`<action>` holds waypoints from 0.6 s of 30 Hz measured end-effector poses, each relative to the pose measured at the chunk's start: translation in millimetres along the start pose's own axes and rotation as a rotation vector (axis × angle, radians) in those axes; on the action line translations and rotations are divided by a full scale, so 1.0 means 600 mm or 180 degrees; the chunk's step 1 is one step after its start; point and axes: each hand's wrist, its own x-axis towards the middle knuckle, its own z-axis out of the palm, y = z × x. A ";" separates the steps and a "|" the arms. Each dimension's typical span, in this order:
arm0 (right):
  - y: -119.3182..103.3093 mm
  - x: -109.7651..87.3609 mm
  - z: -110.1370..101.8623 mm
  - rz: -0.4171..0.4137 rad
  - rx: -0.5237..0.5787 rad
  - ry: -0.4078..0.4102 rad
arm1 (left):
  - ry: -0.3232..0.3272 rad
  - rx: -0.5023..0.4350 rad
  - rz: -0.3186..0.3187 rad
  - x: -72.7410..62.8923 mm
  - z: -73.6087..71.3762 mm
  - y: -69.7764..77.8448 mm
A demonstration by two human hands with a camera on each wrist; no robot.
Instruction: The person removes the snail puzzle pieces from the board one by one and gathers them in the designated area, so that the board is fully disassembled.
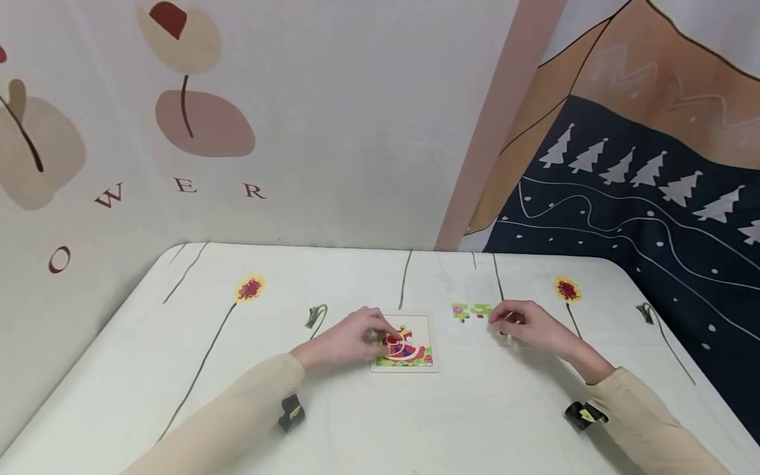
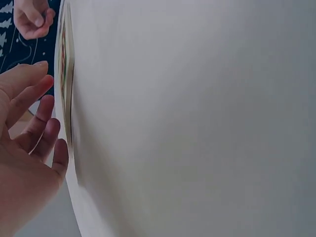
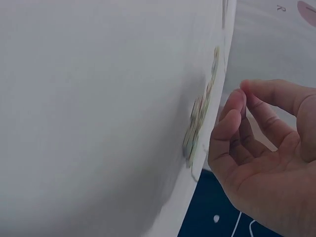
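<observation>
A square wooden jigsaw puzzle board (image 1: 435, 343) lies on the table, its lower part filled with red, blue and green pieces. My left hand (image 1: 350, 338) hovers at the board's left side, fingertips over the picture. In the left wrist view its fingers (image 2: 37, 126) are loosely bent, with nothing visible between them. My right hand (image 1: 534, 324) is just right of two loose green jigsaw pieces (image 1: 479, 309). The right wrist view shows its thumb and fingertips close together, holding nothing visible, above several loose pieces (image 3: 195, 126) on the table. Some red shows beneath that hand.
The white tablecloth (image 1: 356, 422) carries printed flowers and stems. Behind the table hangs a pale printed cloth (image 1: 356, 132), with a dark tree-patterned cloth (image 1: 594, 211) to the right. A black strapped device (image 1: 584, 415) sits by each sleeve.
</observation>
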 end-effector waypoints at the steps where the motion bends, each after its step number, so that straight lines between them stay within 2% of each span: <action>1: -0.002 0.001 0.002 -0.0007 0.0011 -0.0007 | 0.0007 0.0000 -0.0012 -0.001 -0.002 -0.004; 9: -0.015 0.009 0.018 -0.0186 0.0000 -0.0075 | -0.0027 -0.0155 0.0031 0.000 -0.009 -0.029; 18: -0.034 0.034 0.046 -0.0381 0.0048 -0.0252 | -0.0124 -0.0382 -0.0043 0.003 -0.010 -0.039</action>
